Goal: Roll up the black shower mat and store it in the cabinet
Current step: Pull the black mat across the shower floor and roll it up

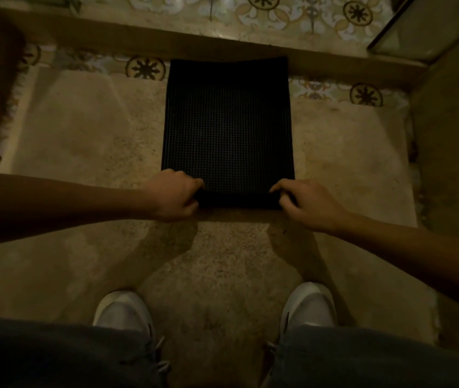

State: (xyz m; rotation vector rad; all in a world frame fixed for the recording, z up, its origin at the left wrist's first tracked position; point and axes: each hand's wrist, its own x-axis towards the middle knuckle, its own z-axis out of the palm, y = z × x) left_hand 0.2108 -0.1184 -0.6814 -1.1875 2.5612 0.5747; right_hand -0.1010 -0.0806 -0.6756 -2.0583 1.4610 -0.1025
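A black shower mat [228, 124] with a fine grid texture lies flat on the stone floor, its far edge against a low step. Its near edge is curled over into a short roll between my hands. My left hand [173, 196] grips the roll's left end, fingers curled over the top. At the right end my right hand [306, 204] holds the roll the same way. No cabinet can be made out in this view.
My two white shoes [123, 310] stand on the beige floor [82, 130] below the mat. A raised step [166, 43] with patterned tiles runs across the top. A glass-fronted object [424, 32] sits at the upper right.
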